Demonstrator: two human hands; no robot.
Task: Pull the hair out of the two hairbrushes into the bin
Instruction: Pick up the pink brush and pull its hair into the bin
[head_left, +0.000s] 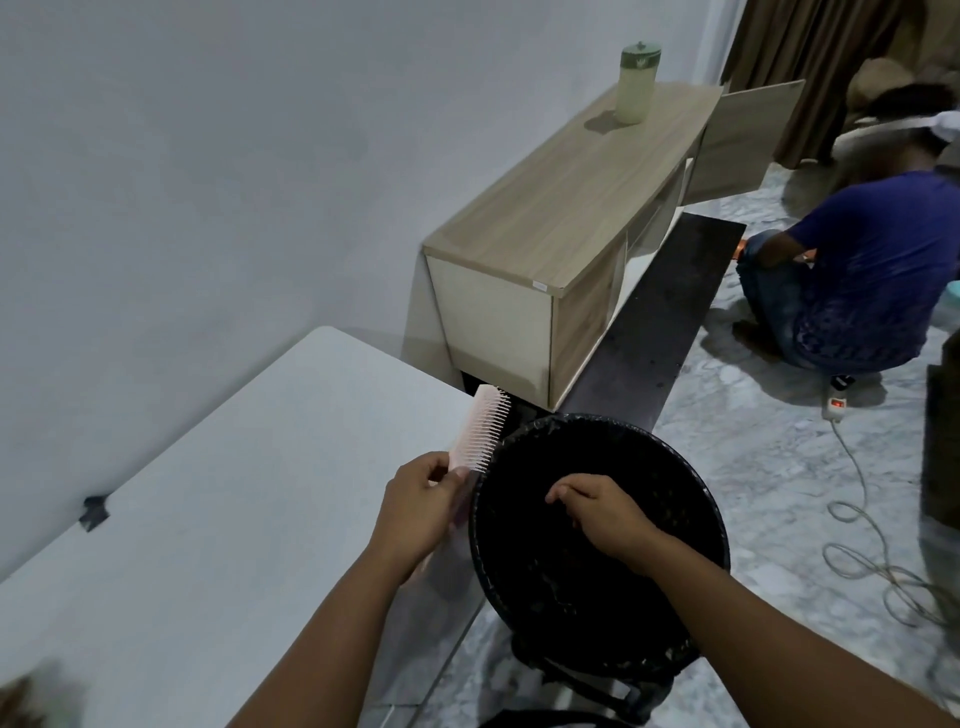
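Pink plastic hairbrush (480, 431), the only one visible, stands upright from the left hand (418, 512), whose fingers wrap its handle. Right hand (597, 512) fingertips pinch together over one black bin (597, 545).

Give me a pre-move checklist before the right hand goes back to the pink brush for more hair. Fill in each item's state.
1. Left hand has a firm hold on the pink hairbrush by its handle: ok.
2. Brush bristles face the bin, next to its rim: ok.
3. Right hand is over the bin opening, fingers pinched: ok.
4. Hair has dropped from the right hand: cannot tell, the dark bin hides any strands.
5. Hair is left in the bristles: cannot tell, too fine to see.
6. Second hairbrush within reach: cannot tell, only a blurred brown shape at the table's near corner.
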